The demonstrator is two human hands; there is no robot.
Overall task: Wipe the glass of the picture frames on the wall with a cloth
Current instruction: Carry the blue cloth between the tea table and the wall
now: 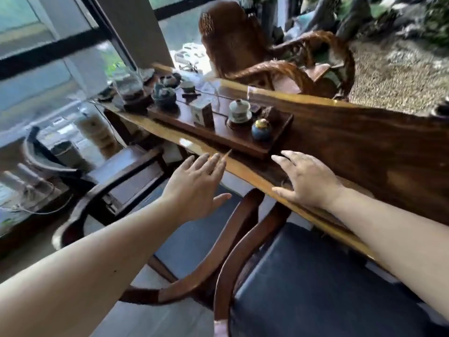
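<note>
Long polished wooden table (364,132) crossing the frame from left centre to lower right, its tea tray (218,132) set toward the centre, plausibly to keep the near edge free. Two wooden chairs (243,239) tucked beneath, bottom centre. Left hand (194,188), centre, fingers spread, empty, just short of the table edge; right hand (306,181), right of centre, fingers spread, palm down on that edge, perhaps for support. Neither cloth nor picture frames appear; wiping judged not begun
</note>
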